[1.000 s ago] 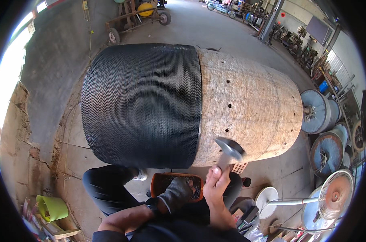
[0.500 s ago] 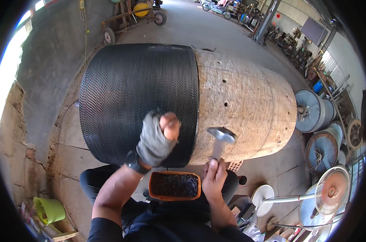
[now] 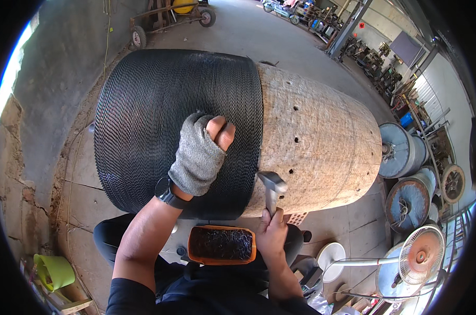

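Left hand (image 3: 204,152) in grey fingerless glove, pinched closed against black wire winding (image 3: 164,126) on big wooden drum (image 3: 322,142); right hand (image 3: 272,236) grips steel hammer (image 3: 272,184) just right. Risk: hammer striking fingers, being so close.

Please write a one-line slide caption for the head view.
Gloved left hand pressed on black wire wound round a wooden drum, right hand holding a hammer above a tray of nails.

Open-sided metal workshop yard: bare concrete floor (image 3: 301,47), a huge wooden drum (image 3: 322,142) half wound with black wire mesh (image 3: 159,115), steel spools (image 3: 406,152) stacked at right, a pedestal fan (image 3: 419,257), a wheeled cart (image 3: 170,16) and machinery along the far wall.
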Tool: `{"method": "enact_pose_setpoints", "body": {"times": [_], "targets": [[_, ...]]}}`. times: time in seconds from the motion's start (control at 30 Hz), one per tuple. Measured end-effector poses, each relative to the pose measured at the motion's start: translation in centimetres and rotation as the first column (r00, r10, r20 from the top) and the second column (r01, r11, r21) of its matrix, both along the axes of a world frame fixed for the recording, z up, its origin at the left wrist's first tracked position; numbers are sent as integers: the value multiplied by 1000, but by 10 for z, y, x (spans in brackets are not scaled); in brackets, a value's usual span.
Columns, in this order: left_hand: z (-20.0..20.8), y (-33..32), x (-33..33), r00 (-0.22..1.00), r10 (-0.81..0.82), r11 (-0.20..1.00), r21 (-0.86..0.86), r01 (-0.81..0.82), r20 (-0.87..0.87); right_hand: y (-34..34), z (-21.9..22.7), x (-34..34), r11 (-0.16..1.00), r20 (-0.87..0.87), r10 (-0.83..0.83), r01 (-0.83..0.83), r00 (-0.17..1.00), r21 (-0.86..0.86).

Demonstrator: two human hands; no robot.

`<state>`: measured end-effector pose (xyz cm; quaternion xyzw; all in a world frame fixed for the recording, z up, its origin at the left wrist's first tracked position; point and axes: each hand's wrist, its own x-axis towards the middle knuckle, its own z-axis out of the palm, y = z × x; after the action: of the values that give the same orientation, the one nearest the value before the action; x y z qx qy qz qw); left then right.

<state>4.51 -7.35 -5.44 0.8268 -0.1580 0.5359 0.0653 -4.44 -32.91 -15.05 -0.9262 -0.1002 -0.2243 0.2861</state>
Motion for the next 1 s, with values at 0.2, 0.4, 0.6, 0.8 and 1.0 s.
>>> {"method": "enact_pose_setpoints", "body": {"times": [0.2, 0.4, 0.6, 0.8, 1.0], "targets": [[-9, -2, 5, 1000, -26, 999, -21, 26, -9, -1, 4, -19, 709, 363, 72, -303, 929, 637], [-5, -3, 2, 997, 71, 996, -60, -71, -12, -17, -4, -7, 976, -64, 137, -124, 988, 180], [1, -4, 8, 997, 56, 997, -45, -58, -44, -15, 8, 4, 990, 385, 136, -110, 913, -88], [0, -7, 14, 995, 96, 995, -20, -96, -29, -2, 28, -21, 709, 135, 98, -164, 986, 686], [4, -1, 21, 961, 177, 978, -76, -197, -213, -13, -6, 9, 994, -47, 27, -22, 999, 106]]}}
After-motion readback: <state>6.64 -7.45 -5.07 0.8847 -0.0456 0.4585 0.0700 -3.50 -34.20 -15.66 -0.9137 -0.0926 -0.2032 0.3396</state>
